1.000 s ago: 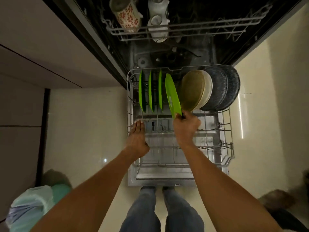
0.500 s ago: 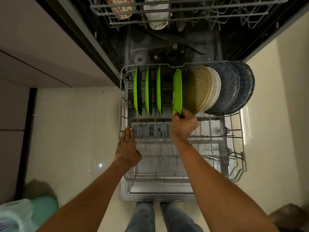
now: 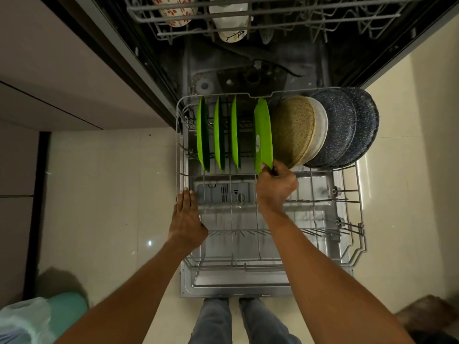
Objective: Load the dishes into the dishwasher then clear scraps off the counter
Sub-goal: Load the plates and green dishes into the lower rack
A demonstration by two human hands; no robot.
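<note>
So the right hand is pinching the near edge of a green plate, which stands upright in the pulled-out lower rack, just beside a tan speckled plate with two dark speckled plates leaning behind that. Three more green plates sit on edge in the slots to its left, and the left hand lies flat with straight fingers on the rack's left rim, holding nothing. Up top, the upper rack has a couple of mugs in it, and the front half of the lower rack shows only bare wire.
</note>
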